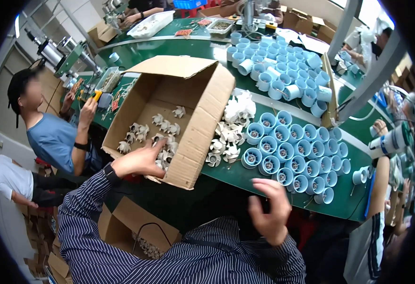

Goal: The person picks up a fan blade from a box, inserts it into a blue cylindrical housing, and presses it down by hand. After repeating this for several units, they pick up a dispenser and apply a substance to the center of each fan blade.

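A tilted cardboard box (207,111) on the green table has its opening toward me, with several small white fan wheels (168,127) inside. My left hand (141,160) reaches over its low front edge, fingers apart, fingertips among the fan wheels; I see nothing clearly gripped. My right hand (271,210) hangs in front of the table edge, fingers apart and holding nothing. Nearest to it stand rows of light blue cups (295,164) with small metal parts inside. Between box and cups lies a pile of white fan wheels (231,137).
More blue cups (278,71) crowd the table's far side behind a pale strip. At left, a person in a blue shirt (56,137) holds a yellow tool by a bench press (75,52). Below me stands an open carton (162,227) with small parts. Another person's arm (380,184) is at right.
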Available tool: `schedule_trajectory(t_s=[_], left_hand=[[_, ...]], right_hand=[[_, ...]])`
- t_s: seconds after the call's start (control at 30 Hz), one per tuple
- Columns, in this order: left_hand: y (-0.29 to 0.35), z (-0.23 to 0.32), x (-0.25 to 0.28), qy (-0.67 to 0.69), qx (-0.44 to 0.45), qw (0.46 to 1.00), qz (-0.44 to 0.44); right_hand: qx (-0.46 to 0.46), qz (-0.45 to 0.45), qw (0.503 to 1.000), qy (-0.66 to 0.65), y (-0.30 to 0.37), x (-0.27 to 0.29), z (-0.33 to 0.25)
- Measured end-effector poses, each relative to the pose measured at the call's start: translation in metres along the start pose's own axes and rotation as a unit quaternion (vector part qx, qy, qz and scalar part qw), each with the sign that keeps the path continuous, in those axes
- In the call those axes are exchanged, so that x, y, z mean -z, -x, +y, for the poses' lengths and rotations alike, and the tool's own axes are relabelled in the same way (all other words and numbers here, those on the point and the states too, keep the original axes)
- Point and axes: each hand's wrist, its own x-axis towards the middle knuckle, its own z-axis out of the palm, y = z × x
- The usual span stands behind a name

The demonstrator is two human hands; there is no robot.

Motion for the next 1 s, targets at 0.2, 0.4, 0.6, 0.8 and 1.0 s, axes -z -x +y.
schedule_trajectory(t_s=[0.2, 0.4, 0.6, 0.8, 1.0], left_hand=[[-0.008, -0.004, 0.000, 0.030, -0.032, 0.998, 0.045], [-0.021, -0.016, -0.005, 0.055, -0.078, 0.995, 0.036], [-0.025, -0.006, -0.010, 0.162, -0.053, 0.985, 0.017], [-0.020, -0.007, 0.002, 0.188, -0.021, 0.981, 0.032], [0.005, 0.008, 0.026, 0.294, 0.074, 0.951, 0.059]], right_hand=[[0.116, -0.207, 0.969, -0.066, -0.029, -0.131, -0.017], [0.204, -0.258, 0.944, 0.023, -0.046, -0.178, -0.012], [0.170, -0.233, 0.957, 0.012, -0.045, -0.180, -0.018], [0.172, -0.238, 0.956, 0.007, -0.046, -0.178, -0.018], [0.169, -0.232, 0.958, -0.004, -0.046, -0.176, -0.017]])
